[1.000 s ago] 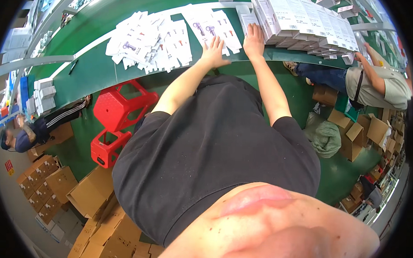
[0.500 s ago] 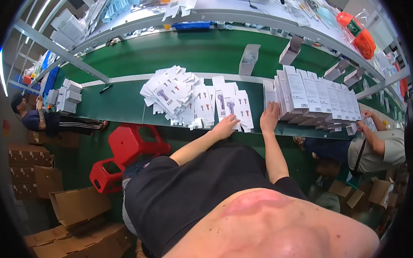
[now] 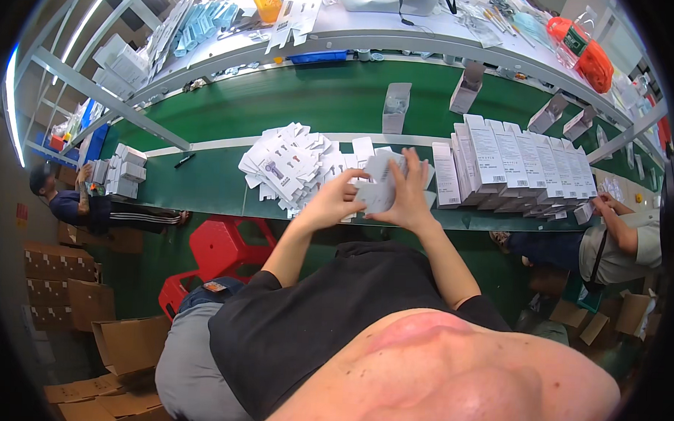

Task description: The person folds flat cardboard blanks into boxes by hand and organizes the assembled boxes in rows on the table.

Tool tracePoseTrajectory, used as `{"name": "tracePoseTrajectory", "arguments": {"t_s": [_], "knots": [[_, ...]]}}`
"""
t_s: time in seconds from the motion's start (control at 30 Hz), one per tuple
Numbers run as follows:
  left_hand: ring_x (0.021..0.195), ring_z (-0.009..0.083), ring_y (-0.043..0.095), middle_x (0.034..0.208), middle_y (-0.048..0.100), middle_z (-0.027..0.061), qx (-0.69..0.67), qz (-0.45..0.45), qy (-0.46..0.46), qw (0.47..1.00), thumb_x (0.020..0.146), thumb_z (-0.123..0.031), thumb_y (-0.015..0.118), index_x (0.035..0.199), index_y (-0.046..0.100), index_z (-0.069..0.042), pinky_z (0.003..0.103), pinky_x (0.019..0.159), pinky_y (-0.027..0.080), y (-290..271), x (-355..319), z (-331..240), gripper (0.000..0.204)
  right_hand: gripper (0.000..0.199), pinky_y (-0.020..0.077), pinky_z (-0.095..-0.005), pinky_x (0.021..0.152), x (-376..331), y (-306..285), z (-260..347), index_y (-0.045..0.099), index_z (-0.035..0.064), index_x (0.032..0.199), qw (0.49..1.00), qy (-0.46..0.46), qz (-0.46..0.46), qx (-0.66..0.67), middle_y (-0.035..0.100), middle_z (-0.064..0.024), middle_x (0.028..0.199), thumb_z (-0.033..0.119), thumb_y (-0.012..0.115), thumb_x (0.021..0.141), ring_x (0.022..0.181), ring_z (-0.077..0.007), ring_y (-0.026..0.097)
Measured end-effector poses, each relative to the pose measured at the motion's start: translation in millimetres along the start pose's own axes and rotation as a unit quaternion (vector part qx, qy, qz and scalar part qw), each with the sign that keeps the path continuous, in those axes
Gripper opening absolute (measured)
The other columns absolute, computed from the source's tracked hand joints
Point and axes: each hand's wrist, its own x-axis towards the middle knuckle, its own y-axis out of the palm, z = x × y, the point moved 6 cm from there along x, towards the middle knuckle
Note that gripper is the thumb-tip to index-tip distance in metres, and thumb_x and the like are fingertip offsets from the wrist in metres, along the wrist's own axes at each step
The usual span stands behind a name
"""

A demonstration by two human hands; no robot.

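A white printed carton (image 3: pixel 379 188) is held up between my two hands above the front of the green bench. My left hand (image 3: pixel 333 201) pinches its left edge between thumb and fingers. From the other side, my right hand (image 3: pixel 412 198) grips the carton with the thumb low and the fingers raised. To the left of the hands lies a loose heap of flat white cartons (image 3: pixel 283 168) with printed pictures. A row of stacked white boxes (image 3: pixel 494 160) stands to the right, a single upright one (image 3: pixel 446 173) at its near end.
Several open boxes stand on the green conveyor belt (image 3: pixel 311 94) behind, one of them (image 3: pixel 396 109) straight ahead. A metal shelf rail (image 3: pixel 335 43) crosses above. One co-worker (image 3: pixel 611 235) handles boxes at the right; another person (image 3: pixel 70 197) stands far left. A red stool (image 3: pixel 224 244) is below left.
Both hands have come up from the bench and closed together on a carton. My left hand left the flat cartons, and my right hand left the standing box at the stack's end.
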Motion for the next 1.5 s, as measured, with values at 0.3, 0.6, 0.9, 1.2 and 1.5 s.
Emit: {"name": "tracePoseTrajectory", "arguments": {"t_s": [0.3, 0.6, 0.9, 1.2, 1.5], "knots": [[0.083, 0.0176, 0.065, 0.100, 0.069, 0.0118, 0.048, -0.030, -0.097, 0.994, 0.075, 0.005, 0.069, 0.132, 0.052, 0.000, 0.024, 0.069, 0.050, -25.3, 2.3, 8.1, 0.059, 0.115, 0.0277, -0.0593, 0.111, 7.9, -2.3, 26.4, 0.038, 0.0149, 0.148, 0.996, -0.055, 0.048, 0.044, 0.032, -0.0239, 0.150, 0.032, 0.094, 0.049, 0.138, -0.0427, 0.035], [0.143, 0.0308, 0.035, 0.158, 0.032, 0.0177, -0.408, -0.009, 0.306, 0.860, 0.079, -0.033, 0.076, 0.142, 0.048, -0.007, 0.046, 0.109, 0.035, 2.5, 5.9, -46.4, 0.074, 0.106, 0.0423, -0.0413, 0.104, 9.4, -43.2, 8.9, 0.039, 0.0077, 0.145, 0.910, 0.221, 0.068, 0.344, 0.047, -0.0169, 0.142, 0.021, 0.092, 0.054, 0.128, -0.0318, 0.047], [0.142, 0.0356, 0.037, 0.150, 0.043, 0.0172, 0.114, -0.123, 0.460, 0.872, 0.091, -0.029, 0.061, 0.150, 0.037, -0.010, 0.045, 0.114, 0.028, 36.8, 2.5, -77.0, 0.066, 0.069, 0.0423, -0.0353, 0.101, 19.0, -72.3, 46.4, 0.045, 0.0055, 0.141, 0.850, 0.116, -0.073, 0.509, 0.061, -0.0134, 0.128, 0.019, 0.073, 0.080, 0.118, -0.0247, 0.055], [0.136, 0.0329, 0.040, 0.143, 0.047, 0.0155, -0.307, -0.083, 0.146, 0.937, 0.095, -0.016, 0.049, 0.130, 0.051, -0.007, 0.045, 0.115, 0.025, 64.5, 34.4, -29.4, 0.037, 0.038, 0.0373, -0.0350, 0.102, 20.2, -76.9, 61.1, 0.054, 0.0002, 0.127, 0.927, 0.144, -0.125, 0.323, 0.055, -0.0151, 0.127, 0.012, 0.050, 0.091, 0.114, -0.0257, 0.051], [0.139, 0.0336, 0.034, 0.150, 0.039, 0.0164, -0.141, -0.021, 0.284, 0.948, 0.091, -0.008, 0.046, 0.119, 0.051, -0.006, 0.043, 0.115, 0.026, 66.8, 29.9, -39.2, 0.028, 0.044, 0.0393, -0.0315, 0.098, 7.1, -68.4, 36.6, 0.053, 0.0018, 0.126, 0.888, 0.228, -0.107, 0.384, 0.057, -0.0151, 0.121, 0.004, 0.047, 0.082, 0.111, -0.0261, 0.053]]}}
